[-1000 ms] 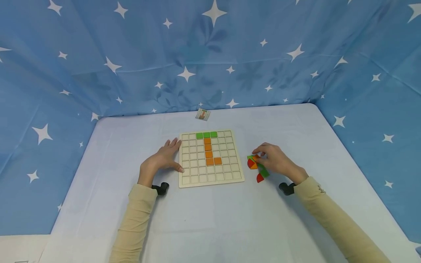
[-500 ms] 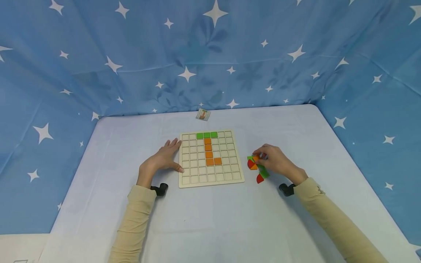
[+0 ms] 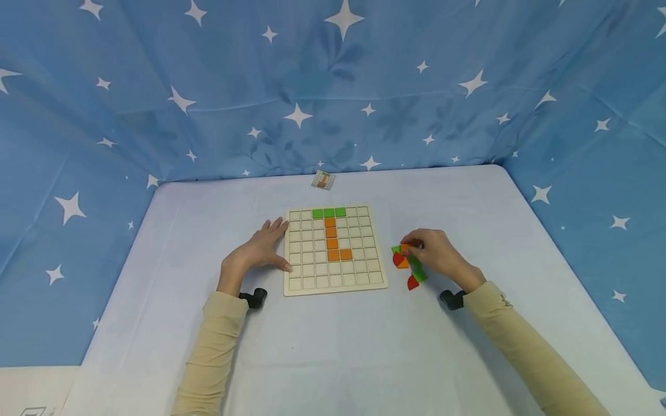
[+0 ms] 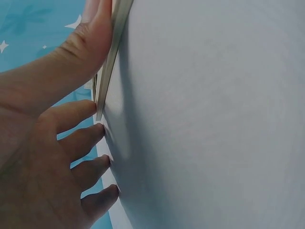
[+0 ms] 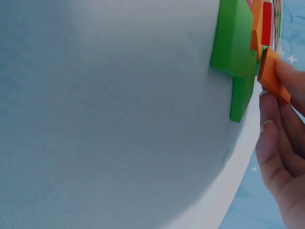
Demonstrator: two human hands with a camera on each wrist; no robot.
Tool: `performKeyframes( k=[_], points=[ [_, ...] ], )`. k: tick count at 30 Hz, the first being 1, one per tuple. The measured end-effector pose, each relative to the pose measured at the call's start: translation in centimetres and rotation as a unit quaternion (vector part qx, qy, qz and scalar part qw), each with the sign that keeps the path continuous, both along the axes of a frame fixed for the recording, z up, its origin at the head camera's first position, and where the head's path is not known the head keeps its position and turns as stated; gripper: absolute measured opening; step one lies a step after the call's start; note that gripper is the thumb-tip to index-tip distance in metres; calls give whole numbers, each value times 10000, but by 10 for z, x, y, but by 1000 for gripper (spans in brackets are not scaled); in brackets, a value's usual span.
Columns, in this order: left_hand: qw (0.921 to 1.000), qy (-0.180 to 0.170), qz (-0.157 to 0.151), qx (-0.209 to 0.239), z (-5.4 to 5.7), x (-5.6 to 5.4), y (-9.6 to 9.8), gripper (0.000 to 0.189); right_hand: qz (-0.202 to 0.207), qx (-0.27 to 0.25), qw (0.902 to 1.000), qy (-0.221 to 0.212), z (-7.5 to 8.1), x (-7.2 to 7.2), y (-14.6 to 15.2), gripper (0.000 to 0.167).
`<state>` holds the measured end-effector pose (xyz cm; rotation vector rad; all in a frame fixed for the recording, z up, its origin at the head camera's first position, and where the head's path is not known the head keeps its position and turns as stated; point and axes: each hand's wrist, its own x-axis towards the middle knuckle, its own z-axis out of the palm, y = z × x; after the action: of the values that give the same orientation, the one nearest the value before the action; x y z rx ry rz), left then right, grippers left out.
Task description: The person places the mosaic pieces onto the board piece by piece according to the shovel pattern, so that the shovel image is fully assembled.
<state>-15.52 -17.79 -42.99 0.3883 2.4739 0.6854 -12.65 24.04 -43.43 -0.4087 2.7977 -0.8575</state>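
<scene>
A square wooden grid board (image 3: 307, 269) lies on the table, with green squares (image 3: 329, 212) in its top row and orange squares (image 3: 332, 243) in an L below them. My left hand (image 3: 260, 245) has its fingers spread at the board's left side, the thumb touching the edge. In the left wrist view the thumb (image 4: 90, 45) lies against the rim. Right of the board, my right hand (image 3: 437, 251) pinches an orange block (image 5: 272, 76) between thumb and fingers. Beneath and beside it are green blocks (image 5: 233, 38), another orange piece and red rounded pieces (image 3: 413, 282).
A small patterned card (image 3: 323, 179) lies behind the board near the table's back edge. The white-covered table (image 3: 333, 352) is bordered by a blue star-printed curtain (image 3: 218, 133) at the back and sides. A black wrist mount (image 3: 255, 299) sits under each forearm.
My right thumb and fingers have closed on the orange block among the loose pieces, and it now shows between them. The left hand and the board stay in place.
</scene>
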Motion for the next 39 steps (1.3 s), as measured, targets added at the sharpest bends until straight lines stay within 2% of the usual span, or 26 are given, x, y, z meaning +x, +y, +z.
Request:
performKeyframes(
  k=[7, 13, 21, 26, 34, 39],
  points=[
    [10000, -29, 11, -21, -1, 0, -1, 118, 96, -143, 9993, 317, 0, 1, -3, 29],
    [10000, -28, 28, -2, 1, -2, -4, 118, 131, -282, 9979, 563, 2, 0, -7, 27],
    [9998, -69, 128, 101, 1, 0, -5, 119, 56, -411, 9985, 350, 5, -1, -8, 31],
    [9998, -51, 155, 124, 2, 0, -3, 118, 105, -487, 9980, 386, 5, -1, -9, 34],
    [9998, -85, 79, 174, 2, 0, -1, 117, 86, -619, 9976, 286, 6, -1, -16, 32],
    [9999, -77, 65, 131, 3, -1, 1, 118, 51, -519, 9984, 225, 5, -3, -24, 30]
  ],
)
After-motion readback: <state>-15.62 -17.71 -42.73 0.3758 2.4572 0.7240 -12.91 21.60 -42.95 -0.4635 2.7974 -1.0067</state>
